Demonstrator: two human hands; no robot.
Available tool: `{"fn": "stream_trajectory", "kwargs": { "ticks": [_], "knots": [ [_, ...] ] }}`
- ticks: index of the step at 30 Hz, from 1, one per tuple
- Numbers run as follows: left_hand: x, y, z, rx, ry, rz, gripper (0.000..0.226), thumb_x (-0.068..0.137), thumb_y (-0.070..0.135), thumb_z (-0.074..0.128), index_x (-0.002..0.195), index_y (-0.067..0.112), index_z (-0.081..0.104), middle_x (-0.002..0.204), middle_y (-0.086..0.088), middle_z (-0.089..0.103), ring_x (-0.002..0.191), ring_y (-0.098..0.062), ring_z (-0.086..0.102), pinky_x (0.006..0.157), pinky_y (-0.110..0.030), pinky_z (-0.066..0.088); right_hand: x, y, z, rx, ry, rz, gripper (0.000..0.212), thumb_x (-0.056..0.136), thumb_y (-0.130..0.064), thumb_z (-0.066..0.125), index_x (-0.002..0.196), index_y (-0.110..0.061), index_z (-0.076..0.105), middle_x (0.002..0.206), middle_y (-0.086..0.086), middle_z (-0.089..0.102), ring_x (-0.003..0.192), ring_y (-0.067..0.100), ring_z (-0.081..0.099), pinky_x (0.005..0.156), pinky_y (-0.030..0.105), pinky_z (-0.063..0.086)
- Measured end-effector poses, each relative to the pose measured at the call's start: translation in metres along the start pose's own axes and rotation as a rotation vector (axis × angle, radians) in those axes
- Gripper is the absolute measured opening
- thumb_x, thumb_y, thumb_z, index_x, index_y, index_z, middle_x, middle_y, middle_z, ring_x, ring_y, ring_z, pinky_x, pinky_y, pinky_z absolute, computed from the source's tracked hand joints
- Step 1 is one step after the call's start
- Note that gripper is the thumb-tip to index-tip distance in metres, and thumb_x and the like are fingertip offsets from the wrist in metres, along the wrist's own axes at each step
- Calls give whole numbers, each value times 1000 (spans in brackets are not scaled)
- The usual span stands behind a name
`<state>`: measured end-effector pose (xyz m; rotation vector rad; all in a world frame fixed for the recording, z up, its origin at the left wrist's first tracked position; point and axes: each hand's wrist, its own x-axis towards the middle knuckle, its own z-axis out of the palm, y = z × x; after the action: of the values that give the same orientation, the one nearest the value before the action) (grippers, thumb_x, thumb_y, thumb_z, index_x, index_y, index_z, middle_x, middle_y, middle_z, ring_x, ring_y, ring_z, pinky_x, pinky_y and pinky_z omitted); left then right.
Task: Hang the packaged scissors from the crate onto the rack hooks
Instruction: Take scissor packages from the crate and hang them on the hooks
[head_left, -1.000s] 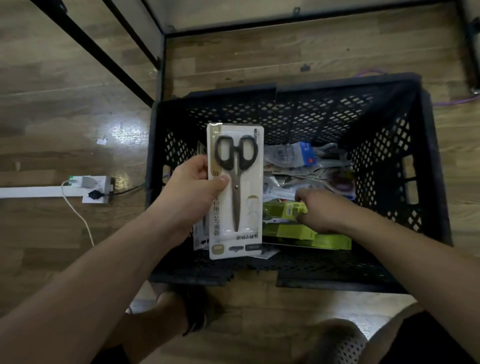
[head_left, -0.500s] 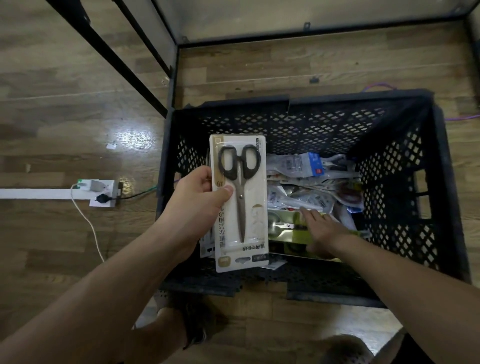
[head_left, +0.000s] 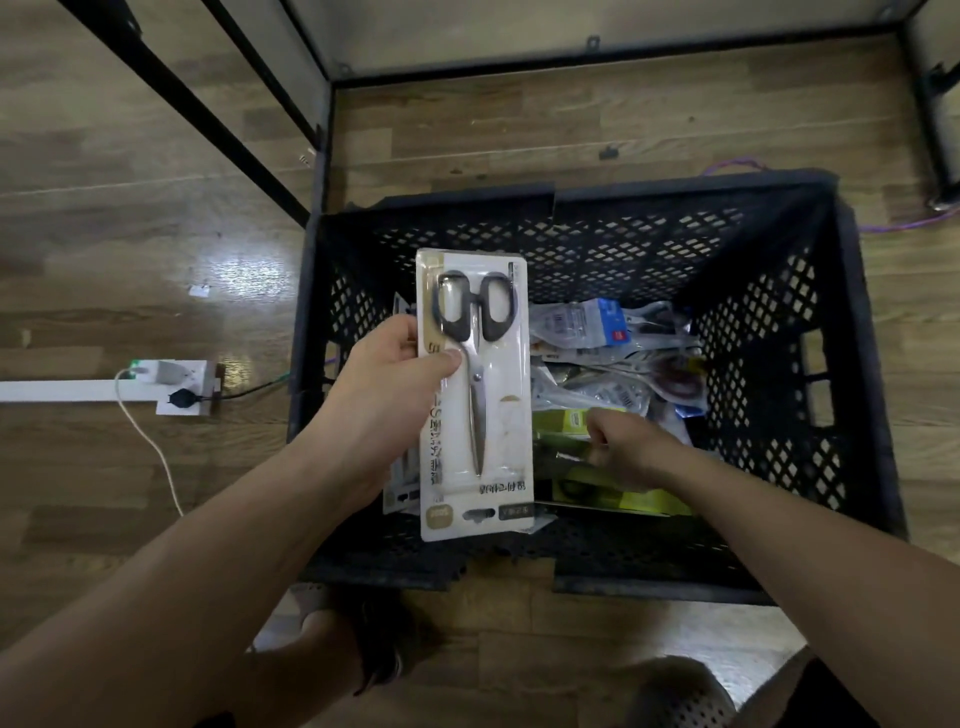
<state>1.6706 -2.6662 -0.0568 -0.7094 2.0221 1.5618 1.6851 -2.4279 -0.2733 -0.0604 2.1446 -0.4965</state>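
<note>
Best lifted straight up by one edge, clear of the loose packets (head_left: 597, 332): yellow-green carded pack (head_left: 613, 499) in the black perforated plastic crate (head_left: 675, 234), right hand (head_left: 623, 447) curled onto it. Pinched between left hand (head_left: 384, 395) thumb and fingers above the crate: white carded pack of black-handled scissors (head_left: 475, 395).

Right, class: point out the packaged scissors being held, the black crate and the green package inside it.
packaged scissors (head_left: 476, 400), head view, on the blades just below the pivot.
black crate (head_left: 623, 249), head view, on its far mesh wall.
green package (head_left: 639, 500), head view, on its near yellow-green edge.
</note>
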Motion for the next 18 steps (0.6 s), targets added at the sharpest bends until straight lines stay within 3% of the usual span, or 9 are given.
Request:
{"fn": "stream_trajectory", "kwargs": {
  "ticks": [2, 5, 8, 10, 13, 18],
  "knots": [
    [2, 3, -3, 9, 17, -15, 15, 104, 14, 55, 115, 17, 65, 103, -6, 78, 91, -21, 77, 78, -40, 62, -8, -2, -10, 188, 111, 23, 26, 93, -8, 61, 84, -25, 43, 89, 3, 58, 74, 20, 49, 59, 34, 38],
    [7, 6, -8, 3, 36, -51, 15, 106, 16, 51, 115, 20, 62, 105, -7, 77, 93, -24, 77, 79, -44, 62, -30, -10, -28, 694, 181, 85, 25, 93, 0, 66, 89, -23, 57, 92, 9, 69, 77, 25, 63, 58, 28, 48],
    [10, 7, -10, -23, 36, -67, 16, 107, 17, 49, 116, 23, 61, 105, -2, 76, 92, -21, 76, 73, -38, 61, -57, -25, -42, 1053, 191, 135, 23, 98, -1, 63, 109, -21, 61, 107, 10, 73, 92, 26, 70, 78, 39, 58],
    [13, 2, -12, -34, 48, -79, 17, 108, 17, 48, 116, 25, 61, 110, -2, 73, 99, -22, 74, 78, -40, 59, -78, -36, -43, 1251, 185, 153, 29, 99, 1, 60, 121, -19, 60, 112, 7, 76, 103, 29, 73, 91, 53, 58],
    [14, -9, -19, -43, 62, -112, 17, 108, 17, 49, 113, 27, 62, 108, 1, 73, 101, -20, 71, 82, -40, 57, -111, -57, -41, 1374, 186, 173, 31, 101, 2, 56, 123, -19, 59, 113, 3, 77, 106, 27, 73, 97, 55, 54],
    [4, -20, -34, -8, 14, -108, 17, 108, 19, 50, 107, 29, 63, 102, 7, 75, 98, -15, 73, 89, -44, 58, -132, -91, -37, 1503, 240, 160, 29, 100, -1, 56, 121, -22, 58, 108, 5, 77, 98, 29, 72, 91, 53, 54]
  ]
}}
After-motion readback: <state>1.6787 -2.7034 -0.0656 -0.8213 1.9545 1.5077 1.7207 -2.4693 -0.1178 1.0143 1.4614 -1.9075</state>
